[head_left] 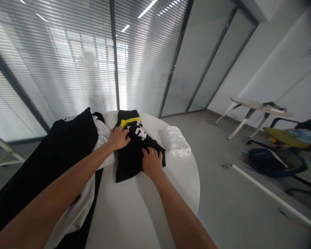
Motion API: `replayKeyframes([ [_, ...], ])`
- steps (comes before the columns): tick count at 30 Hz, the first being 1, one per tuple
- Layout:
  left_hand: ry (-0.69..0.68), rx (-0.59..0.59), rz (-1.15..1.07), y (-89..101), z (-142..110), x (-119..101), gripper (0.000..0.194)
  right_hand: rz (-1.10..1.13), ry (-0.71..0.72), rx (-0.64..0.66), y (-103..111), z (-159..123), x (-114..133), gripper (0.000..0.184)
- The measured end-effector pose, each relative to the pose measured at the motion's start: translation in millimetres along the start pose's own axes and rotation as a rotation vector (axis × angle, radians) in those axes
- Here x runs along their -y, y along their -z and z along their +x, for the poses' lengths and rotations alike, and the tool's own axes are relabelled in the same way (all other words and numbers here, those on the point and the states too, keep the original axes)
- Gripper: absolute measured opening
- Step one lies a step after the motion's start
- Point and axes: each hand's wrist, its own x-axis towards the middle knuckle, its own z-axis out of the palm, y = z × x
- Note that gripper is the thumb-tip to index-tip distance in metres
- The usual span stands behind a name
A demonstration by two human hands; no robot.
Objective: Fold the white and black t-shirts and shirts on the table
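Observation:
A black garment (131, 155) with a yellow stripe and white print lies partly folded on the white table (124, 211). My left hand (119, 137) rests on its left side, just below the yellow stripe, fingers apart. Close to the right edge of the same cloth, my right hand (152, 162) presses down with spread fingers. Neither hand is closed round anything. To the right of the garment sits a bundled white cloth (175, 141). Left of it, under my left forearm, spreads a heap of black cloth (69, 141) with white cloth (77, 214) showing beneath.
Beyond the table stands a glass partition with blinds (145, 62). On the floor to the right are a white pole (272, 195) and a dark bag (269, 162). Further back are a small table (248, 103) and a chair with a greenish cushion (287, 135).

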Motion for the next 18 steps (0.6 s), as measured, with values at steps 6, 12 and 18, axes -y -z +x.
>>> replayKeyframes([
  [6,-0.308,0.23,-0.138,22.0,-80.8,-11.8,0.045,-0.028,0.015,0.032,12.5,1.8,1.9,0.04],
  [12,-0.244,0.217,-0.244,29.4,-125.9,-0.4,0.029,0.001,0.03,0.033,22.9,-5.2,2.8,0.029],
  [18,-0.193,0.1,-0.274,36.1,-140.0,6.1,0.024,0.01,0.076,0.012,26.2,-8.9,9.1,0.03],
])
